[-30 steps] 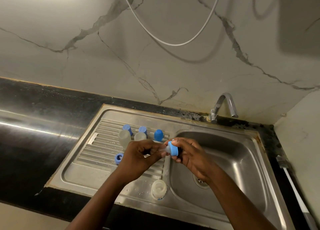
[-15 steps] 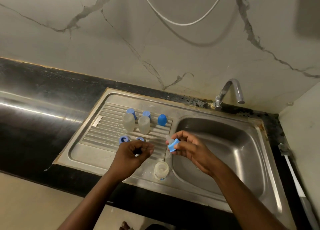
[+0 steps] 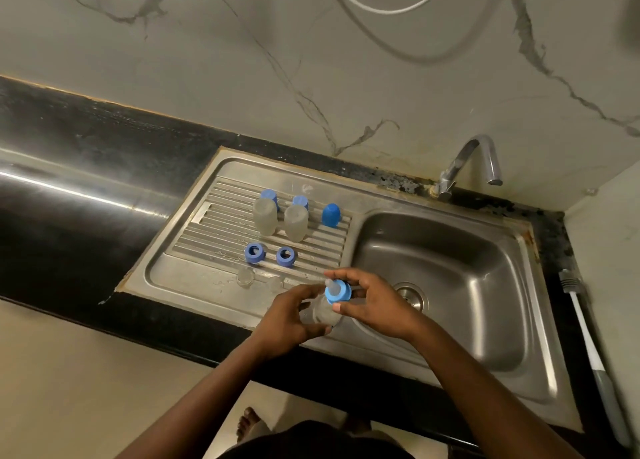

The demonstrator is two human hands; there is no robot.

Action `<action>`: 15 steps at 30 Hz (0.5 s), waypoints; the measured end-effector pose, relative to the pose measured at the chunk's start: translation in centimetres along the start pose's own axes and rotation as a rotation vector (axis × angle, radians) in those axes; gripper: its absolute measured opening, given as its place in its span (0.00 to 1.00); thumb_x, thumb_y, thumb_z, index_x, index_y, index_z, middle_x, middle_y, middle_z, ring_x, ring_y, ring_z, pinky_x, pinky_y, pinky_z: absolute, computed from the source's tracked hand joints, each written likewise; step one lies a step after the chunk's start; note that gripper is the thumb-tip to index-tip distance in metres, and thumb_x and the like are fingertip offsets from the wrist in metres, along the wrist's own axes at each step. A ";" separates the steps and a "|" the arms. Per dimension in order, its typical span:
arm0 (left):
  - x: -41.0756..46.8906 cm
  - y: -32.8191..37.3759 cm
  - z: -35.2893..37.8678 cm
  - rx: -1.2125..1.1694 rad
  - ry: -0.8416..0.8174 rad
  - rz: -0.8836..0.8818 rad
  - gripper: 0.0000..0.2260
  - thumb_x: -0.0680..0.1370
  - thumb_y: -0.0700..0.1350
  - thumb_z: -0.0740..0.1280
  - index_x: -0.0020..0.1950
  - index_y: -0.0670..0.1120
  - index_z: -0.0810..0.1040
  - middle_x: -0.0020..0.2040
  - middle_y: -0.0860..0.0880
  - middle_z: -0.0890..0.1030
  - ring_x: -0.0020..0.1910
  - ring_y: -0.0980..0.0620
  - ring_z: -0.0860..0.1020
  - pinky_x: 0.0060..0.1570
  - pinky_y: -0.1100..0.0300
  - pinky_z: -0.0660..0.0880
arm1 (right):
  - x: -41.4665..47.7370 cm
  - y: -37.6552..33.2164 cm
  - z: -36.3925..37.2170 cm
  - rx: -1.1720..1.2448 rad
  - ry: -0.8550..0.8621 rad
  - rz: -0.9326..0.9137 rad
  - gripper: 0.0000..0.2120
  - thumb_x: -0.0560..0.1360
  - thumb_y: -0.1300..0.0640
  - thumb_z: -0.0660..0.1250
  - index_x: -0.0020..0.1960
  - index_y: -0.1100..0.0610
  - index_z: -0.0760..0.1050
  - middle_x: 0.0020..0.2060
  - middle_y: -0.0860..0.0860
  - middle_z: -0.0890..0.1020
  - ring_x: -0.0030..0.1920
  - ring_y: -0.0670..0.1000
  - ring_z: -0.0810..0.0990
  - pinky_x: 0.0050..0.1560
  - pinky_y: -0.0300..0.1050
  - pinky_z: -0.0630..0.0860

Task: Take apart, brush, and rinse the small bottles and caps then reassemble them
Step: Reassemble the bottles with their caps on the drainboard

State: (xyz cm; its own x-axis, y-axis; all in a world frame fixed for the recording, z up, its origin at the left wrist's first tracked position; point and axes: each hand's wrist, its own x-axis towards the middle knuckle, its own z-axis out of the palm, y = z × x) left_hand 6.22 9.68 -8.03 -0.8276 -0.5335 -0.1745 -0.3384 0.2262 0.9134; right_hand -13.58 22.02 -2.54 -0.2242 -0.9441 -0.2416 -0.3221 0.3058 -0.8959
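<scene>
Head view, looking down on a steel sink [image 3: 460, 247] set in a dark counter [image 3: 86, 154]. The left hand [image 3: 287, 320] curls its fingers round a small clear bottle [image 3: 322, 315], held over the sink's front rim where the ribbed draining board [image 3: 207, 226] meets the basin. The right hand [image 3: 377, 306] grips a blue screw cap [image 3: 341, 296] with a pale teat standing up through its middle; thumb and fingers close round the cap, which sits on the bottle's mouth. Whether it is threaded on cannot be told. On the draining board stand two more clear bottles [image 3: 265, 216] [image 3: 296, 223], side by side, with two blue caps [image 3: 270, 195] [image 3: 300, 201] just behind them and a domed blue cover [image 3: 330, 215] to their right. Nearer the front lie two blue rings [image 3: 255, 253] [image 3: 286, 256], holes upward, and beyond them two small clear pieces [image 3: 245, 277] [image 3: 275, 282], too faint to identify. A curved tap [image 3: 467, 161] rises at the basin's back corner. A long-handled brush [image 3: 585, 337] lies on the counter right of the sink. A white hose [image 3: 391, 8] loops across the marbled wall above.
</scene>
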 end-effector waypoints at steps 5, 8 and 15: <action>0.9 -0.5 1.3 -0.018 -0.001 0.002 0.26 0.73 0.55 0.81 0.70 0.59 0.79 0.66 0.61 0.81 0.65 0.62 0.79 0.68 0.59 0.77 | -0.1 0.3 1.0 -0.079 0.016 -0.019 0.28 0.77 0.51 0.76 0.72 0.32 0.73 0.70 0.32 0.75 0.70 0.36 0.73 0.68 0.43 0.74; 0.9 -0.6 1.4 -0.045 -0.003 0.007 0.26 0.74 0.56 0.79 0.70 0.59 0.78 0.66 0.61 0.82 0.66 0.63 0.79 0.68 0.61 0.76 | -0.3 0.8 0.9 -0.139 0.031 0.005 0.28 0.75 0.47 0.77 0.70 0.29 0.73 0.68 0.29 0.75 0.68 0.32 0.72 0.67 0.40 0.74; 0.9 -0.9 1.8 -0.076 0.002 0.010 0.27 0.75 0.54 0.80 0.72 0.56 0.78 0.66 0.60 0.82 0.66 0.61 0.79 0.68 0.59 0.76 | 0.1 0.3 0.3 -0.368 -0.019 -0.042 0.24 0.72 0.44 0.77 0.67 0.35 0.76 0.62 0.32 0.79 0.64 0.35 0.75 0.63 0.43 0.76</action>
State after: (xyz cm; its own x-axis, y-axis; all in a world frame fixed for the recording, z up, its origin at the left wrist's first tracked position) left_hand 4.94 10.46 -9.70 -0.8299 -0.5331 -0.1647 -0.2950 0.1687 0.9405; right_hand -13.42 21.99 -2.97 -0.1876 -0.9578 -0.2177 -0.6406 0.2873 -0.7121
